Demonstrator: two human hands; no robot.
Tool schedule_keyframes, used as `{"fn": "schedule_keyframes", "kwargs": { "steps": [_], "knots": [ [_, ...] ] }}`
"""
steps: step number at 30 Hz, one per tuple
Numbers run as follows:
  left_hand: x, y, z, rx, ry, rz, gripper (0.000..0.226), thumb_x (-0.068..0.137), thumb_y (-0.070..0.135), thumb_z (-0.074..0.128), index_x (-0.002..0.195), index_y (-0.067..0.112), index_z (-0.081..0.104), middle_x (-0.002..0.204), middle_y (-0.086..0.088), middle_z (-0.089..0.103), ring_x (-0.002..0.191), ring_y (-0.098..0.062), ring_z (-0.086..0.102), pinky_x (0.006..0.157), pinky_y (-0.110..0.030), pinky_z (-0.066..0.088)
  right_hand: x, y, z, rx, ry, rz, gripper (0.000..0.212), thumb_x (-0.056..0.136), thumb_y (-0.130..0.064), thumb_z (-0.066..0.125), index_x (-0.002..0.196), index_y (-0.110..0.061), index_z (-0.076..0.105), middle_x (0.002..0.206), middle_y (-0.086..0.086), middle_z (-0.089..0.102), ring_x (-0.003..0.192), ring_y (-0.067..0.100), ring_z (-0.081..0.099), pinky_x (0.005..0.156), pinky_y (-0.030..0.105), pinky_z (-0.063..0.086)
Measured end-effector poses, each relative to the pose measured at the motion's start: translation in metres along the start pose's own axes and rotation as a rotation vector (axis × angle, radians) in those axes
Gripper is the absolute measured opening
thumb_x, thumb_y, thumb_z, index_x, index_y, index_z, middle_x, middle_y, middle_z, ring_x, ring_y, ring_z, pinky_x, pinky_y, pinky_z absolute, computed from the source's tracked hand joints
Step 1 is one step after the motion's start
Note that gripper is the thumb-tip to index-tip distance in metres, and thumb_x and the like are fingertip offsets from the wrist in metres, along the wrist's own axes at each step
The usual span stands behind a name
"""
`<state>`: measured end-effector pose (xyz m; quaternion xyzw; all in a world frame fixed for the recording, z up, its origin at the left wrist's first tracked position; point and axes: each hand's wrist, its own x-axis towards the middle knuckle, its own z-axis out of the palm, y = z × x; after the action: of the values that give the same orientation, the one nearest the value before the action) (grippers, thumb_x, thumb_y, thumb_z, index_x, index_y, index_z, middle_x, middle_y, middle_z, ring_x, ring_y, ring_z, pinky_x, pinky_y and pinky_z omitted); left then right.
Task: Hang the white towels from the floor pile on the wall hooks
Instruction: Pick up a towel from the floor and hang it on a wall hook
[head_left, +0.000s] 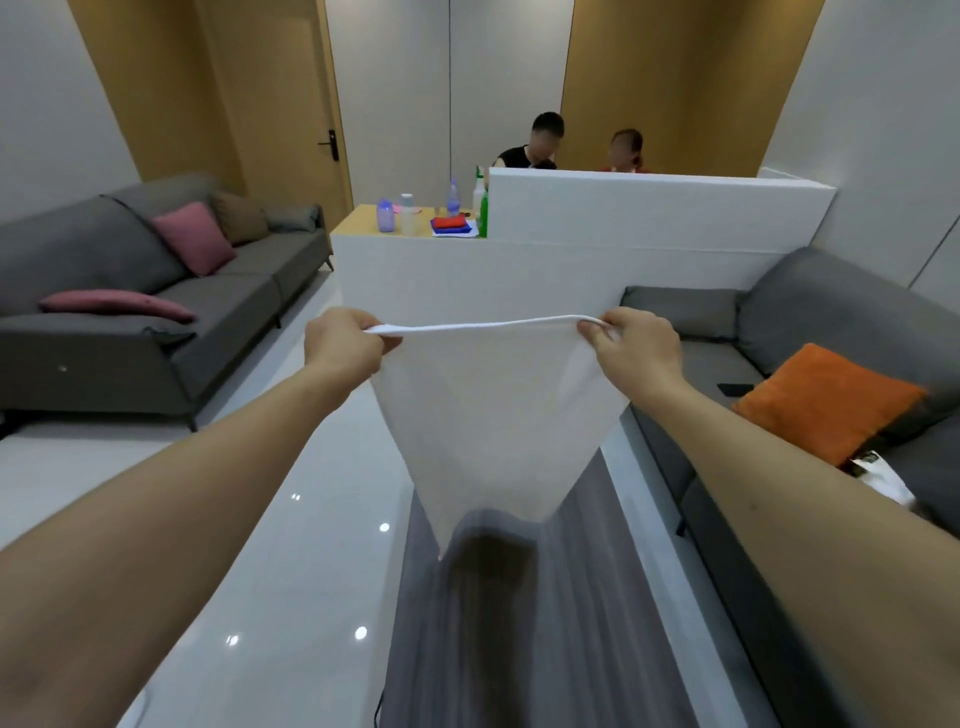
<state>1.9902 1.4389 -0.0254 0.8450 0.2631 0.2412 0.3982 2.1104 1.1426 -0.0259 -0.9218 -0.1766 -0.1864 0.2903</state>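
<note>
Open floor (291, 519) runs up the frame's middle between the left sofa (156, 312) and right sofa (831, 364); the white partition (571, 260) blocks the centre ahead.

one white towel (493, 415), two sofas (156, 291), two pink cushions (193, 236), one orange cushion (826, 402)

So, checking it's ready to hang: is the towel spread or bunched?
Spread. The towel hangs flat, its top edge stretched between the left hand and right hand.
</note>
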Motion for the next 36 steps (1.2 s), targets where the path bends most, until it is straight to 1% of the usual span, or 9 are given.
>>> {"fn": "schedule_keyframes", "kwargs": {
  "steps": [5, 9, 13, 16, 18, 24, 27, 30, 36],
  "knots": [
    [0.006, 0.019, 0.016, 0.009, -0.019, 0.053, 0.029, 0.083, 0.041, 0.071, 0.076, 0.013, 0.075, 0.078, -0.012, 0.071, 0.079, -0.03, 0.068, 0.077, -0.046, 0.059, 0.031, 0.017, -0.006, 0.004, -0.003, -0.004, 0.03, 0.093, -0.044, 0.056, 0.073, -0.022, 0.059, 0.067, -0.006, 0.053, 0.074, 0.021, 0.051, 0.064, 0.031, 0.033],
    [0.022, 0.027, 0.023, 0.003, 0.001, 0.049, 0.038, 0.087, 0.042, 0.068, 0.089, 0.004, 0.072, 0.09, -0.016, 0.07, 0.083, -0.03, 0.068, 0.077, -0.045, 0.059, 0.052, 0.027, -0.008, 0.113, -0.185, 0.028, 0.018, 0.082, -0.025, 0.061, 0.068, -0.016, 0.067, 0.065, -0.004, 0.061, 0.07, 0.022, 0.057, 0.062, 0.031, 0.042],
    [0.042, 0.023, 0.031, 0.063, 0.015, 0.053, 0.023, 0.087, 0.033, 0.063, 0.085, 0.012, 0.072, 0.088, -0.012, 0.068, 0.085, -0.03, 0.066, 0.079, -0.046, 0.058, 0.074, 0.042, -0.001, 0.206, -0.388, 0.07, 0.014, 0.071, -0.015, 0.067, 0.057, -0.014, 0.065, 0.058, 0.0, 0.057, 0.063, 0.02, 0.052, 0.057, 0.027, 0.037],
    [0.055, 0.016, 0.044, 0.12, -0.029, 0.033, 0.017, 0.089, 0.028, 0.062, 0.085, 0.015, 0.072, 0.088, -0.008, 0.068, 0.087, -0.029, 0.065, 0.082, -0.045, 0.057, 0.087, 0.053, 0.016, 0.14, -0.489, 0.074, 0.017, 0.061, -0.02, 0.062, 0.069, -0.007, 0.071, 0.064, 0.003, 0.061, 0.065, 0.021, 0.057, 0.06, 0.029, 0.042],
    [0.062, 0.011, 0.054, 0.158, -0.051, 0.025, 0.014, 0.09, 0.025, 0.063, 0.087, 0.015, 0.072, 0.088, -0.007, 0.067, 0.088, -0.029, 0.065, 0.083, -0.043, 0.057, 0.094, 0.058, 0.031, 0.031, -0.523, 0.058, 0.017, 0.071, -0.016, 0.061, 0.078, -0.007, 0.073, 0.068, 0.003, 0.064, 0.069, 0.022, 0.061, 0.058, 0.027, 0.043],
    [0.096, 0.014, 0.079, 0.112, 0.0, -0.006, 0.016, 0.092, 0.024, 0.06, 0.088, 0.014, 0.073, 0.09, -0.007, 0.067, 0.091, -0.027, 0.063, 0.081, -0.037, 0.055, 0.119, 0.063, 0.056, -0.135, -0.336, 0.077, 0.015, 0.093, -0.027, 0.057, 0.094, -0.021, 0.072, 0.082, 0.003, 0.064, 0.082, 0.026, 0.06, 0.067, 0.032, 0.048],
    [0.113, 0.033, 0.08, 0.093, 0.07, 0.029, 0.018, 0.093, 0.026, 0.061, 0.092, 0.014, 0.074, 0.094, -0.008, 0.068, 0.094, -0.026, 0.059, 0.082, -0.034, 0.051, 0.137, 0.059, 0.048, -0.169, -0.207, 0.072, 0.019, 0.096, -0.035, 0.058, 0.099, -0.022, 0.072, 0.09, 0.006, 0.064, 0.083, 0.027, 0.054, 0.07, 0.032, 0.041],
    [0.122, 0.053, 0.076, 0.031, 0.123, 0.057, 0.016, 0.093, 0.027, 0.062, 0.093, 0.016, 0.073, 0.095, -0.006, 0.067, 0.094, -0.023, 0.06, 0.083, -0.036, 0.051, 0.15, 0.054, 0.029, -0.164, -0.091, 0.065, 0.021, 0.095, -0.039, 0.06, 0.102, -0.023, 0.073, 0.1, 0.007, 0.069, 0.096, 0.031, 0.06, 0.072, 0.031, 0.039],
    [0.101, 0.076, 0.054, -0.037, 0.187, 0.14, 0.015, 0.092, 0.027, 0.064, 0.095, 0.017, 0.074, 0.093, -0.003, 0.068, 0.09, -0.019, 0.059, 0.074, -0.028, 0.042, 0.138, 0.044, -0.008, -0.076, 0.007, 0.056, 0.021, 0.096, -0.04, 0.058, 0.099, -0.025, 0.072, 0.084, -0.002, 0.064, 0.08, 0.021, 0.055, 0.066, 0.03, 0.039]
  ]
}}
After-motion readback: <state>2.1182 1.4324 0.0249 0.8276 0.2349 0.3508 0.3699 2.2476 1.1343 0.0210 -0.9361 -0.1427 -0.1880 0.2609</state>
